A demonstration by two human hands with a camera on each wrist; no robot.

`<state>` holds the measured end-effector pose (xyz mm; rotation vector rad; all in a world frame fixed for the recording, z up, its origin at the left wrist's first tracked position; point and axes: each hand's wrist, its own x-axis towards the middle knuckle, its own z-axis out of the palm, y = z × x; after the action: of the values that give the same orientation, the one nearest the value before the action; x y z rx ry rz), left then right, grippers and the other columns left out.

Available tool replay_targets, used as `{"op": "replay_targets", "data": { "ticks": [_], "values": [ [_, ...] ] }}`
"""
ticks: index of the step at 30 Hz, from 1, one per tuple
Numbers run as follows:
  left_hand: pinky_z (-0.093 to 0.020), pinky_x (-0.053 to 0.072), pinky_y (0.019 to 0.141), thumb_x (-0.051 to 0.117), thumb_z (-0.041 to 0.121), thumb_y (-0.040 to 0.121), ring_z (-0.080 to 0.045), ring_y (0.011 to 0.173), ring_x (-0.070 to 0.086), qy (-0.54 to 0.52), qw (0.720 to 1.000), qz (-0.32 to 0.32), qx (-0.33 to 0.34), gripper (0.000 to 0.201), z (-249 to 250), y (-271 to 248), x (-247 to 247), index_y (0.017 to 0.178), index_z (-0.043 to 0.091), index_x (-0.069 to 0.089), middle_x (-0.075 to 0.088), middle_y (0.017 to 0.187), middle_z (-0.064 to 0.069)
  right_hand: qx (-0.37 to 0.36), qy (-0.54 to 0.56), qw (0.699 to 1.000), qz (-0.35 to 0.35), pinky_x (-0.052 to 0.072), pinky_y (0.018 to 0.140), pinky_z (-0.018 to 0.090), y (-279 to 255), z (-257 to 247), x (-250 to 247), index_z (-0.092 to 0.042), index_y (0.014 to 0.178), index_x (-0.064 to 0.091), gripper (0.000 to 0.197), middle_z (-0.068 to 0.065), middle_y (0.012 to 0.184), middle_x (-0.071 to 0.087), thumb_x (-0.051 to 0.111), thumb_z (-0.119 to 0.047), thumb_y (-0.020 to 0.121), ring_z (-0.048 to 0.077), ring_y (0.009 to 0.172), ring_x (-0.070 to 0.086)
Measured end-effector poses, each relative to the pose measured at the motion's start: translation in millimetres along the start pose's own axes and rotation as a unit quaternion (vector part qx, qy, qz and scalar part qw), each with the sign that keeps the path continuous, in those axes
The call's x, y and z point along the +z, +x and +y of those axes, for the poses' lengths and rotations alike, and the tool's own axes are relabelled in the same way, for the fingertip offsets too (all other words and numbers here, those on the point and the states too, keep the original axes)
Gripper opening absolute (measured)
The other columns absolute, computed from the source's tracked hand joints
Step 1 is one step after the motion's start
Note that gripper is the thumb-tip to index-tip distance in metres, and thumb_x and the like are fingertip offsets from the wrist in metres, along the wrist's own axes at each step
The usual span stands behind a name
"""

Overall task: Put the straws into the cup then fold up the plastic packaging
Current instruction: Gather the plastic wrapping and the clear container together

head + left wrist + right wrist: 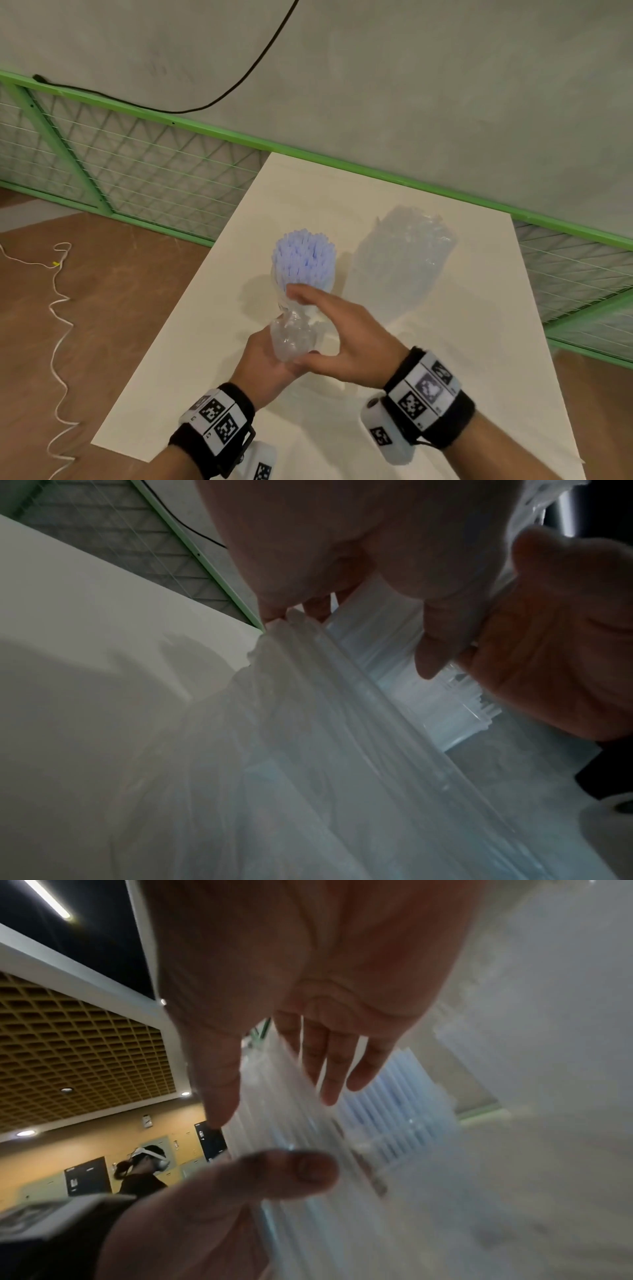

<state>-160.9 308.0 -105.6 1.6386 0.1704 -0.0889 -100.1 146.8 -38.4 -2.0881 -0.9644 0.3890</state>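
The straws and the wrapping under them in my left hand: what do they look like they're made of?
The straws look like thin plastic tubes, pale blue and matte: open round ends, slightly translucent walls. The packaging looks like thin clear plastic film, glossy: it crinkles, catches highlights and shows the left hand through it. The right hand hovers open beside it.

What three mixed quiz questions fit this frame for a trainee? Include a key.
1. True or false: the left hand holds nothing.
2. Where does the other clear bag lie? A: on the table, right of the held bundle. B: on the floor. C: in the right hand.
3. Fill in: the straws in the held bundle are pale ___.

Key: 1 false, it grips the crumpled plastic packaging. 2 A. 3 blue.
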Motion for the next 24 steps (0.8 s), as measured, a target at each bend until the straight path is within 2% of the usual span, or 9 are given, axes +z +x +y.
{"op": "replay_targets", "data": {
  "ticks": [2,4,6,9,11,14,17,20,24],
  "values": [
    [-0.013,0.048,0.065,0.079,0.013,0.066,0.0,0.077,0.067,-0.002,1.0,-0.01,0.011,0.036,4,0,2,0.099,0.021,0.068,0.074,0.086,0.01,0.011,0.028,0.999,0.019,0.043,0.105,0.028,-1,7,11,-0.027,0.144,0.042,0.074,-0.009,0.133,0.06,0.08,-0.031,0.08,0.002,0.123,0.054],
    [-0.012,0.048,0.066,0.077,0.013,0.064,0.001,0.077,0.067,-0.005,1.0,-0.013,0.012,0.035,4,0,1,0.097,0.024,0.069,0.074,0.085,0.012,0.015,0.041,0.998,0.05,0.046,0.101,0.03,-4,11,16,-0.027,0.138,0.05,0.065,-0.01,0.126,0.064,0.08,-0.03,0.081,0.003,0.118,0.058],
    [-0.016,0.05,0.069,0.081,0.013,0.064,-0.005,0.081,0.07,-0.016,1.0,-0.017,0.002,0.034,3,1,-1,0.094,0.026,0.072,0.076,0.088,0.007,0.011,0.049,0.995,0.084,0.047,0.099,0.025,-7,14,20,-0.024,0.132,0.057,0.057,-0.011,0.123,0.066,0.08,-0.027,0.08,0.002,0.114,0.059],
    [-0.024,0.054,0.073,0.088,0.022,0.06,-0.014,0.087,0.072,-0.03,0.999,-0.022,-0.008,0.036,4,2,-2,0.093,0.03,0.074,0.076,0.091,0.0,0.011,0.07,0.987,0.145,0.045,0.094,0.015,-10,16,26,-0.018,0.12,0.067,0.046,-0.013,0.114,0.069,0.083,-0.023,0.077,0.0,0.106,0.062],
    [-0.026,0.054,0.078,0.09,0.014,0.064,-0.016,0.089,0.072,-0.038,0.999,-0.026,-0.012,0.035,7,3,-1,0.092,0.03,0.075,0.077,0.092,-0.001,0.017,0.077,0.979,0.188,0.043,0.088,0.012,-12,18,30,-0.018,0.109,0.07,0.04,-0.014,0.104,0.071,0.086,-0.021,0.073,0.002,0.097,0.063],
    [-0.028,0.053,0.082,0.085,0.005,0.069,-0.017,0.093,0.072,-0.05,0.998,-0.043,-0.018,0.033,12,2,-2,0.093,0.026,0.077,0.077,0.094,-0.002,0.042,0.117,0.966,0.228,0.042,0.08,0.013,-14,20,33,-0.019,0.097,0.069,0.034,-0.016,0.09,0.068,0.088,-0.02,0.07,0.007,0.086,0.062],
    [-0.033,0.053,0.09,0.084,0.006,0.072,-0.018,0.099,0.071,-0.049,0.996,-0.067,-0.026,0.033,15,2,-4,0.1,0.022,0.076,0.076,0.099,-0.003,0.056,0.151,0.961,0.224,0.046,0.077,0.021,-17,21,34,-0.023,0.093,0.064,0.032,-0.01,0.087,0.067,0.088,-0.02,0.071,0.014,0.083,0.062],
    [-0.038,0.051,0.095,0.086,0.013,0.07,-0.018,0.102,0.07,-0.039,0.996,-0.075,-0.029,0.036,12,4,-5,0.104,0.021,0.075,0.076,0.102,-0.003,0.063,0.165,0.96,0.218,0.049,0.075,0.026,-19,20,33,-0.029,0.092,0.059,0.034,-0.006,0.087,0.066,0.086,-0.019,0.073,0.016,0.081,0.061],
    [-0.034,0.052,0.091,0.088,0.031,0.059,-0.013,0.099,0.068,0.002,0.999,-0.038,-0.024,0.04,4,6,-4,0.097,0.028,0.074,0.075,0.1,0.001,0.07,0.19,0.942,0.269,0.051,0.08,0.031,-21,21,30,-0.026,0.099,0.06,0.029,-0.006,0.086,0.067,0.08,-0.015,0.081,0.019,0.085,0.065]
  ]
}}
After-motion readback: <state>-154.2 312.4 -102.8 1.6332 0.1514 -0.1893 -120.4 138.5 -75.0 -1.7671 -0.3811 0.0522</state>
